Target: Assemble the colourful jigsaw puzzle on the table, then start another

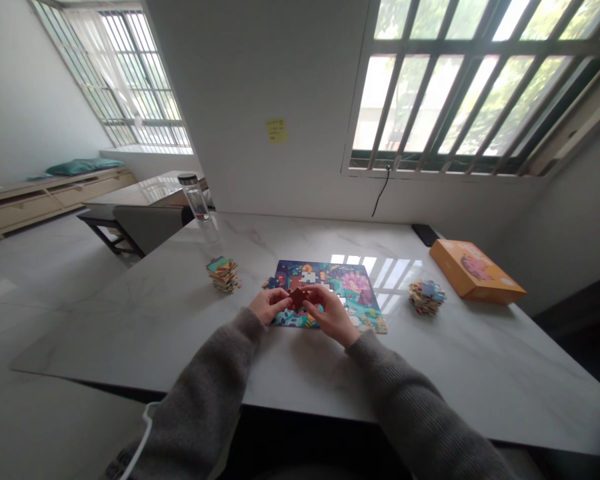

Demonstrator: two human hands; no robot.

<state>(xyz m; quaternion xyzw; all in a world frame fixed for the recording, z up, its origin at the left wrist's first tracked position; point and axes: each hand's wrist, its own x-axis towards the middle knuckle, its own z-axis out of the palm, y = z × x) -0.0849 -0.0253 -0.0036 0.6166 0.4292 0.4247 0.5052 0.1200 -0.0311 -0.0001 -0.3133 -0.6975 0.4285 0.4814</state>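
Between my two hands is a reddish-brown jigsaw piece [298,298], pinched at its left side by my left hand [271,304] and at its right side by my right hand [329,312]. Both hands are closed on it, just above the near part of a colourful jigsaw puzzle [356,283]. White gaps show in the puzzle's middle and upper part, where the tabletop shows through. A dark blue loose piece [271,283] lies at the puzzle's left edge, beside my left hand. My hands cover part of the lower left of the puzzle.
A stack of puzzle pieces [223,274] stands to the left on the marble-look table [180,327]; another stack [427,297] stands to the right. Farther right are an orange box [475,272] and a black phone-like object [425,235]. A clear bottle [194,198] stands at the back left.
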